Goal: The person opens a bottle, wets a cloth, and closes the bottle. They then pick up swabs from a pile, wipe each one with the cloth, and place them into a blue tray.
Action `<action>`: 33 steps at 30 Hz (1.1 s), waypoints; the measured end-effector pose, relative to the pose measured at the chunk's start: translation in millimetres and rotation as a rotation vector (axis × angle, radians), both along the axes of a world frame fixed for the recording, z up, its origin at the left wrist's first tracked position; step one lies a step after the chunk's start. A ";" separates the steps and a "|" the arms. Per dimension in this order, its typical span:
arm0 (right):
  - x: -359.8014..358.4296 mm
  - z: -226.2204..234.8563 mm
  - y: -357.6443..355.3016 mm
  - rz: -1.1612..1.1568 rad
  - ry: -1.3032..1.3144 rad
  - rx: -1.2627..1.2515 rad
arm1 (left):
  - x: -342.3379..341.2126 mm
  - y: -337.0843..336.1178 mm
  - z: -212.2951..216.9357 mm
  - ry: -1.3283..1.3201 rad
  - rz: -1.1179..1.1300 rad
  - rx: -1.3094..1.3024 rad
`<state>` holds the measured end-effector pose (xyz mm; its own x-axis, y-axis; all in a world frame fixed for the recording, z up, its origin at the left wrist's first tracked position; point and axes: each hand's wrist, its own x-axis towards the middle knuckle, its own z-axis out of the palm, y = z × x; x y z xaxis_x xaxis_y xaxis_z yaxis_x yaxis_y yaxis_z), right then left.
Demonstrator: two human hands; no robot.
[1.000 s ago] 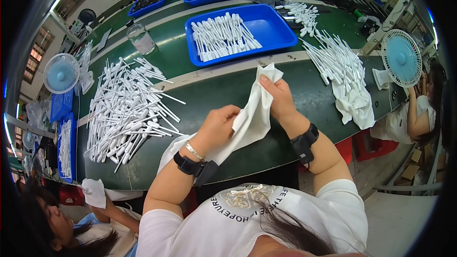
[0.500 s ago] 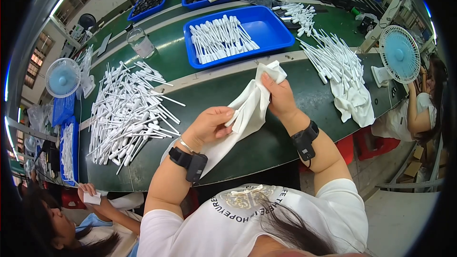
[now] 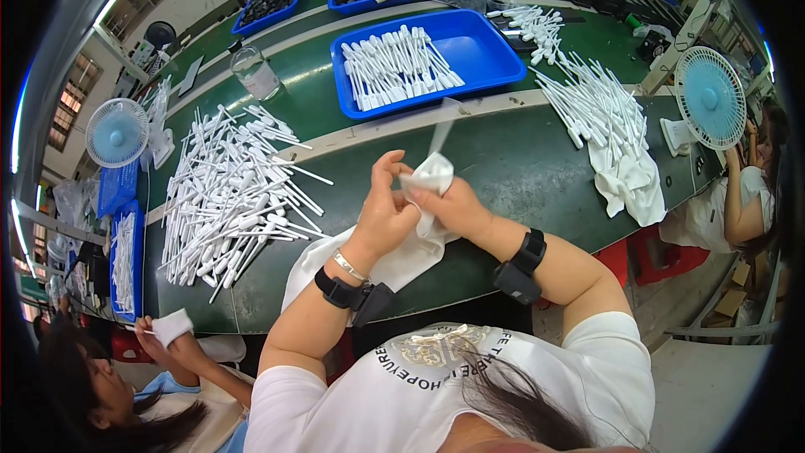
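A white cloth (image 3: 369,281) hangs from my hands over the near edge of the green bench. My right hand (image 3: 457,205) is closed on its bunched upper end, thumb pressed into the folds. Against the same bunch, my left hand (image 3: 381,218) curls its fingers beside the right thumb; its fingertips are partly hidden by cloth. A pale, motion-smeared streak (image 3: 443,127) rises from the top of the bunch; it may be a thin stick, but I cannot make it out. To the left lies a large heap of white plastic sticks with thicker bulb ends (image 3: 239,210).
Beyond my hands stands a blue tray (image 3: 495,59) with rows of similar sticks. More sticks (image 3: 599,109) lie at right on a crumpled cloth (image 3: 629,189). A glass bottle (image 3: 254,74) and two fans (image 3: 711,99) stand about. A co-worker's hand (image 3: 155,335) is at lower left.
My hands have come together and the right has moved left and toward me, bunching the cloth that was stretched between them. The pale streak now shows above it.
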<state>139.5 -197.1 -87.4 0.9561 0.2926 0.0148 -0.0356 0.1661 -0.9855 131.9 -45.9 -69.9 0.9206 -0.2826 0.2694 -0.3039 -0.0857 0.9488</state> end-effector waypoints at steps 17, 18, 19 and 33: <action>4.1 21.6 -15.6 0.136 -0.481 -0.874 | 21.7 42.0 30.5 0.219 0.162 -0.487; 5.8 26.3 -20.1 0.129 -0.452 -0.768 | 20.8 41.7 31.1 0.219 0.163 -0.492; 6.7 28.8 -21.7 0.121 -0.423 -0.663 | 20.0 40.0 31.8 0.231 0.147 -0.473; -12.7 15.8 -4.3 0.232 -0.393 -0.538 | 2.0 25.3 33.3 0.087 0.077 -0.621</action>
